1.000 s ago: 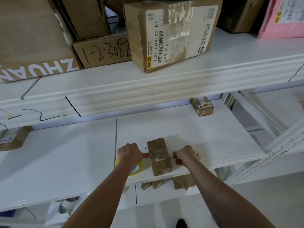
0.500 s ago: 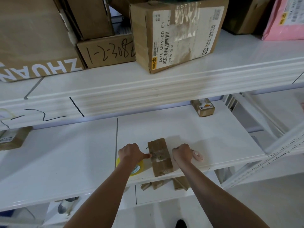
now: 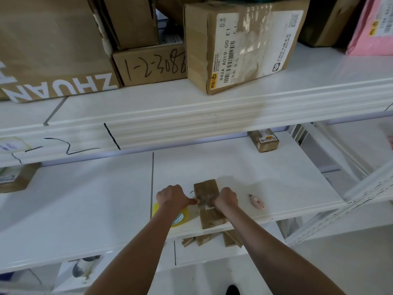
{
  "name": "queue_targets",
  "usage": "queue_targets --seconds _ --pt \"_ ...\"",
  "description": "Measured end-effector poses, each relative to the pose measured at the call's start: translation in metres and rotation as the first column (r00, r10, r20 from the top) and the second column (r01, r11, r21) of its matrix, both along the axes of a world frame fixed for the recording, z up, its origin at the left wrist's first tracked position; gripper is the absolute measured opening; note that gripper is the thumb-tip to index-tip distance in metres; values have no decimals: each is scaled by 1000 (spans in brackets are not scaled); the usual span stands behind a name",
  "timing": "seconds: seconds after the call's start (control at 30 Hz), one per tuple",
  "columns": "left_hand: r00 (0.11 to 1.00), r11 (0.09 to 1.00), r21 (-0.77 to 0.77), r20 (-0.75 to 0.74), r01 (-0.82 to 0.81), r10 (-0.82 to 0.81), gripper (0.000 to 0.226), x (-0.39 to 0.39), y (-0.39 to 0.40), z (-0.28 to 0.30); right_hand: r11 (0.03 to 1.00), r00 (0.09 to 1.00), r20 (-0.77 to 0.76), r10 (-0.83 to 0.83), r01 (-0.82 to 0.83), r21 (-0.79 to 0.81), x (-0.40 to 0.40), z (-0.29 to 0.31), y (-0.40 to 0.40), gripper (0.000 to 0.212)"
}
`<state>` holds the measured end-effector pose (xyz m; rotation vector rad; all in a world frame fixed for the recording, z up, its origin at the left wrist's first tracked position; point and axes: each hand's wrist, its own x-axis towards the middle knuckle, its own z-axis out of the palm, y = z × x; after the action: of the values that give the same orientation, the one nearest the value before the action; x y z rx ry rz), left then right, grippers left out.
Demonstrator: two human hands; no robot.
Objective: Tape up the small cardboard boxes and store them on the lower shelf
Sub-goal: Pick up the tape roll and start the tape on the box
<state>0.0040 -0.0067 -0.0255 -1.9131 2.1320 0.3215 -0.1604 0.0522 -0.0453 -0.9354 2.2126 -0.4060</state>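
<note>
The tape roll (image 3: 179, 217) is mostly hidden under the left forearm; only a yellow edge and a piece of its printed core show. Both hands are seen from behind, so the fingertips are not visible. The left hand (image 3: 172, 196) is curled into a fist with the thumb stretched out and pressing on the middle of the box (image 3: 209, 203). The right hand (image 3: 225, 200) is also curled, knuckles up, against the right side of the box; it seems to pinch a strip of clear tape there, but I cannot tell this for sure.

The box is small, brown and long, lying flat near the front edge of the middle shelf (image 3: 85, 209), between the two hands. A shiny band of tape crosses its middle.

A pink cutter (image 3: 257, 201) lies just right of the right hand. Under the shelf edge, some brown boxes (image 3: 210, 238) are half cut off from view.
</note>
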Motion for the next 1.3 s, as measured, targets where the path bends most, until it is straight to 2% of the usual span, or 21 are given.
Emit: queue_targets --seconds 0.1,0.2,0.27,0.33,0.4,0.57,0.7,0.87,1.13,1.3 --pt "999 1000 1 -43 24 -23 74 5 -4 -1 998 998 26 -62 62 10 0 -2 2 46" --pt "994 997 57 -101 53 -47 83 15 -11 1 996 995 46 -87 87 11 1 1 3 52" --pt "985 984 160 -167 73 -46 86 29 -20 6 995 994 49 -97 96 6 2 2 2 51" --pt "971 944 286 -217 162 -101 85 45 -28 10 995 993 58 -102 101 12 2 3 2 49" --pt "956 913 349 -267 212 -120 78 56 -31 11 994 992 69 -103 102 24 2 4 1 49" --pt "939 946 264 -332 187 -93 59 61 -28 -4 993 988 113 -110 104 57 -1 4 2 60" --pt "947 964 213 -309 160 -89 60 61 -30 -7 990 982 138 -127 118 74 -5 2 1 62" --pt "976 975 146 -166 167 -142 63 65 -33 -8 991 986 116 -120 113 67 -2 2 2 63" --pt "980 973 183 -163 144 -114 68 65 -38 -11 984 965 197 -170 157 80 -7 3 6 71" --pt "978 973 180 -179 143 -110 65 66 -37 -15 982 953 237 -186 177 62 -7 5 9 67"
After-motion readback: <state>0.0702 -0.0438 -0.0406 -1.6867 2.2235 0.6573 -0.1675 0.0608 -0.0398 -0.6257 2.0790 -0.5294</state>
